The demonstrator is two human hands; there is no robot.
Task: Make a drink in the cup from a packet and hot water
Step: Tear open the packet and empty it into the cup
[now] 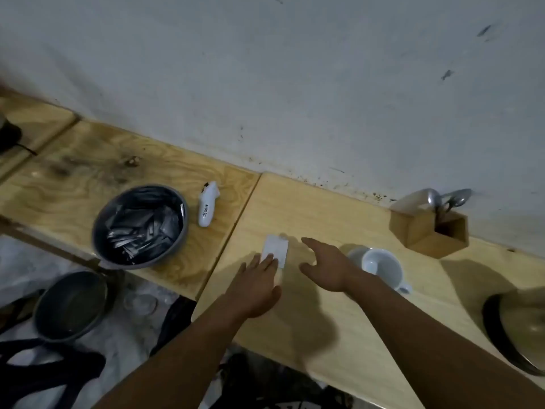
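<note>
A white packet (pixel 276 249) lies flat on the light wooden counter (pixel 324 326). My left hand (pixel 259 286) rests palm down on its near end, fingers spread over it. Just to the right, my right hand (pixel 327 267) hovers open above the counter, fingers apart, holding nothing. Behind that hand lies a white cup (pixel 380 267), tipped on its side with its mouth facing left and its handle toward me. At the right edge sits a dark round kettle (pixel 519 329), only partly in view.
A grey bowl (pixel 140 225) full of dark sachets stands on the left board, with a white handheld device (pixel 208 206) beside it. A wooden holder (pixel 430 230) with spoons stands against the wall. Below the counter sit another grey bowl (pixel 70 305) and black straps.
</note>
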